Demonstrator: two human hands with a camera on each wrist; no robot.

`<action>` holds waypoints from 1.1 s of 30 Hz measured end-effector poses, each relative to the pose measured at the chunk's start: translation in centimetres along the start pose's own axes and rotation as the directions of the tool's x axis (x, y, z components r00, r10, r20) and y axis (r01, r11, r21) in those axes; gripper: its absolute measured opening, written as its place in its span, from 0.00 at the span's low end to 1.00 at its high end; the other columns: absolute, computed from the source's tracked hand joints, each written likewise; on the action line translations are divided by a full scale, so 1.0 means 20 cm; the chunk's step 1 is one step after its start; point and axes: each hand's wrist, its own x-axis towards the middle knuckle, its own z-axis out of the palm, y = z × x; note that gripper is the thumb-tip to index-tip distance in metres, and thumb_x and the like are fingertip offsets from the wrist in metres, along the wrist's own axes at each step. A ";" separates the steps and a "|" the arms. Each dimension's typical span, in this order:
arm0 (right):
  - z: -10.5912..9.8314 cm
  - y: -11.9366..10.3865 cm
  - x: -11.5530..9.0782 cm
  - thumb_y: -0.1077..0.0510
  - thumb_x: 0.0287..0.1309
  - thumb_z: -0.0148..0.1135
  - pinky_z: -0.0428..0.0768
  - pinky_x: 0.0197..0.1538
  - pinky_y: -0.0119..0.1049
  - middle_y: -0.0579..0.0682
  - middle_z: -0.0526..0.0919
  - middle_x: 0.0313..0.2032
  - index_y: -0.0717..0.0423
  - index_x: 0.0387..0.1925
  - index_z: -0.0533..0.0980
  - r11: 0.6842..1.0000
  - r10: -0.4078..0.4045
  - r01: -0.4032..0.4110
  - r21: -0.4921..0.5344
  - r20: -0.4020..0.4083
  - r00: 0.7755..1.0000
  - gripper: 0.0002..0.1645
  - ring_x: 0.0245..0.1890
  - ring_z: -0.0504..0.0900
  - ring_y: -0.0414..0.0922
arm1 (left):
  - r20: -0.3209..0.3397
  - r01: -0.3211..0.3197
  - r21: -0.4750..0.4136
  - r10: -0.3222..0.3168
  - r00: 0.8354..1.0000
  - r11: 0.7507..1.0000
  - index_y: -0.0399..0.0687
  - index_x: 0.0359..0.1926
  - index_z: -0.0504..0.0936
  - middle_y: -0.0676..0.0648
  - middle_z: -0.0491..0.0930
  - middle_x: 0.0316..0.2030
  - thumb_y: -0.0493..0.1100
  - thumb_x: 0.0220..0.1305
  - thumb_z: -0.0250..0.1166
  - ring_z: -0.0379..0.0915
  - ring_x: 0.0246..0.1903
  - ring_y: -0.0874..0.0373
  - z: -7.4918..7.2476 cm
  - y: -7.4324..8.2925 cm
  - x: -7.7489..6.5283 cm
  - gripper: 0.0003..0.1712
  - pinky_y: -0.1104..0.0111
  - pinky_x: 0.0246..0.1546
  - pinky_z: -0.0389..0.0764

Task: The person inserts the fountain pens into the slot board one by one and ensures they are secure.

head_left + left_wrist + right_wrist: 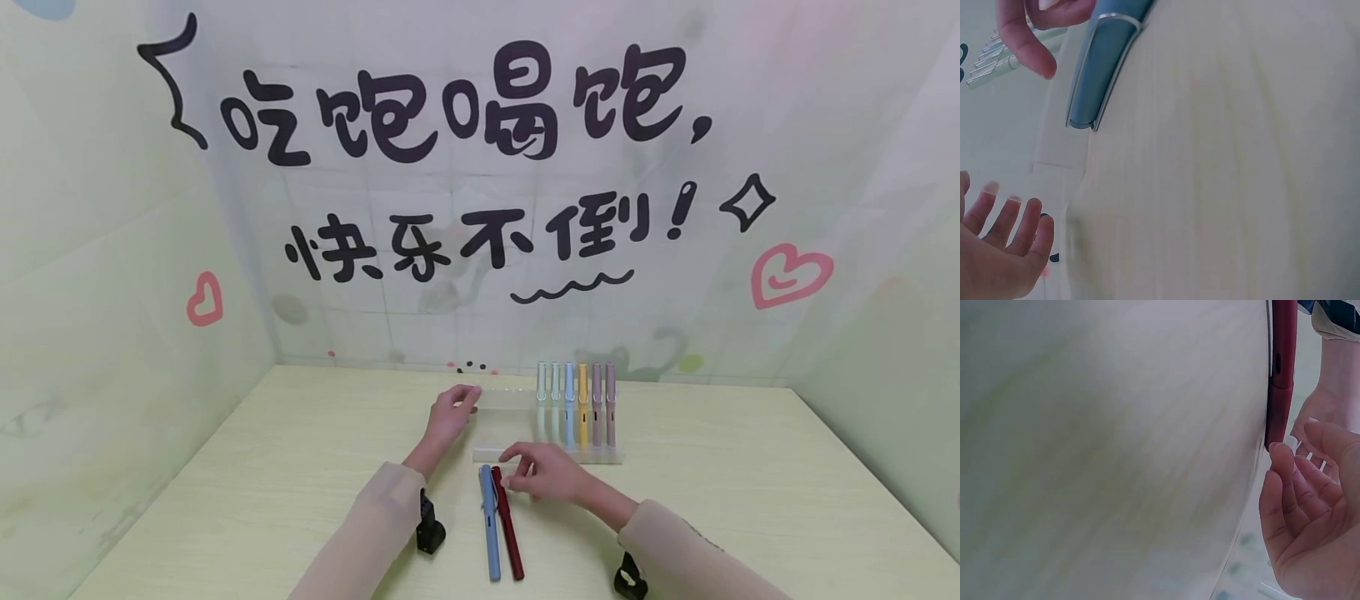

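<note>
A clear pen rack stands at the back of the table, several pens upright in its right part: pale green, light blue, yellow and mauve. At the rack's left end, my left hand holds the edge, its fingertips at the top corner. In front of the rack lie a blue pen and a dark red pen, side by side with clips toward the rack. My right hand hovers by the red pen's capped end, fingers loosely bent. In the right wrist view, a fingertip sits right at that end of the red pen.
The pale wooden table is enclosed by printed cloth walls at the back and both sides. Small black cameras are strapped to both wrists.
</note>
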 end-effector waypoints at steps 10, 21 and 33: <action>0.02 -0.01 0.01 0.51 0.52 0.60 0.73 0.21 0.31 0.42 0.75 0.21 0.60 0.51 0.70 0.999 0.028 -0.027 -0.017 0.055 0.998 0.26 0.13 0.74 0.39 | -0.003 0.006 -0.011 -0.007 1.000 1.000 0.39 0.44 0.76 0.42 0.75 0.42 0.50 0.63 0.53 0.75 0.38 0.51 0.00 0.00 0.00 0.19 0.64 0.34 0.75; 0.02 -0.03 0.01 0.52 0.50 0.63 0.71 0.22 0.29 0.41 0.75 0.17 0.58 0.51 0.68 0.997 0.053 -0.047 -0.061 0.108 0.993 0.28 0.12 0.72 0.38 | -0.009 0.006 -0.006 -0.006 1.000 1.000 0.40 0.44 0.76 0.43 0.75 0.41 0.53 0.63 0.52 0.75 0.37 0.51 0.01 -0.01 0.00 0.21 0.65 0.35 0.75; -0.01 -0.03 0.01 0.57 0.49 0.61 0.68 0.19 0.29 0.43 0.73 0.16 0.54 0.42 0.72 0.992 0.098 -0.085 -0.095 0.133 0.986 0.16 0.11 0.69 0.37 | -0.002 0.011 -0.019 -0.011 1.000 1.000 0.39 0.45 0.76 0.43 0.75 0.42 0.53 0.63 0.52 0.75 0.38 0.51 0.01 0.00 0.00 0.21 0.64 0.36 0.75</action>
